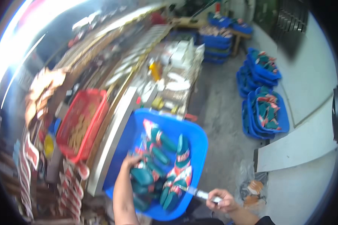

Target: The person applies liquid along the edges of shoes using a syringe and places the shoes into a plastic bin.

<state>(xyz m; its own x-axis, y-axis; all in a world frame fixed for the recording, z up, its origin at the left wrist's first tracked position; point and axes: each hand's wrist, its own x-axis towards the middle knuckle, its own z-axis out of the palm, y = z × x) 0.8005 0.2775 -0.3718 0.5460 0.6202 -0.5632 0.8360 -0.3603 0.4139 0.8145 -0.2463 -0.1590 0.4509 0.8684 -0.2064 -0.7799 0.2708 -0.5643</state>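
A large blue basin (202, 139) in front of me holds several teal shoe-shaped pieces (142, 175) with red-and-white patterned parts. My left hand (131, 160) reaches over the basin's left side and is at the pieces; blur and the pieces hide whether its fingers grip one. At the lower right, my right hand (222, 200) is closed around a slim tool (199, 192) with a white handle and a thin metallic-looking shaft. The tool points left over the basin's rim, its tip by the patterned part of a teal piece; whether they touch is unclear.
Left of the basin, a red crate (103, 98) of tan pieces sits beside a long pale rail (114, 140). A cluttered workbench (180, 71) runs away ahead. Stacked blue basins (285, 118) with similar pieces stand right, along a white wall (308, 86). A plastic bag (248, 182) lies on the floor.
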